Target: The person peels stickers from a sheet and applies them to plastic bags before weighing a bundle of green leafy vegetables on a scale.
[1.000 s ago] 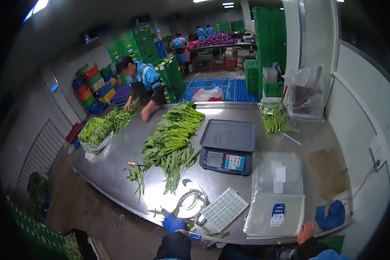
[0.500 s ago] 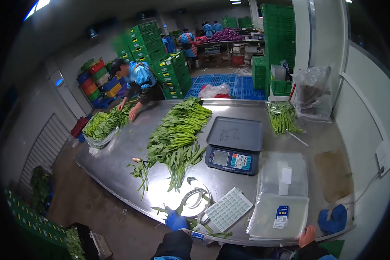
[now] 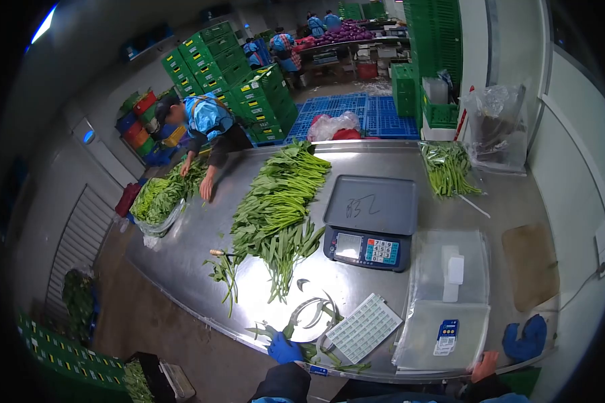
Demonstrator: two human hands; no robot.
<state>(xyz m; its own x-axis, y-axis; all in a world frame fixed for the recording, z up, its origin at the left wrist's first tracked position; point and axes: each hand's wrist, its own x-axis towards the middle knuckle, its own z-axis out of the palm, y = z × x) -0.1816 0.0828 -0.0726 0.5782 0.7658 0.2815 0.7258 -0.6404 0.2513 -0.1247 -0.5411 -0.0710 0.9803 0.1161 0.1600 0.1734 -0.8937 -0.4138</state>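
Within the view, the left hand (image 3: 284,349), in blue glove, is at six o'clock, touching loose leaves (image 3: 263,332); the right hand (image 3: 485,367) is between four and five o'clock, at the near corner of plastic bags (image 3: 420,336). I cannot tell if either is open or closed.

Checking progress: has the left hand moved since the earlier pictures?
No, judged against the blue label on the table, the left hand shows no clear shift.

Scale (image 3: 370,201): smooth, matt, plastic-looking casing and tray. Tabletop (image 3: 188,269) beneath the scale: smooth metal, glossy under the light. Bags (image 3: 467,289), right of the scale: clear, glossy plastic film. Label sheet (image 3: 364,328), in front of the scale: matt, apparently paper. Tool handle (image 3: 218,252), left of the scale: apparently wood. Pallets (image 3: 393,119), beyond the scale: plastic lattice.
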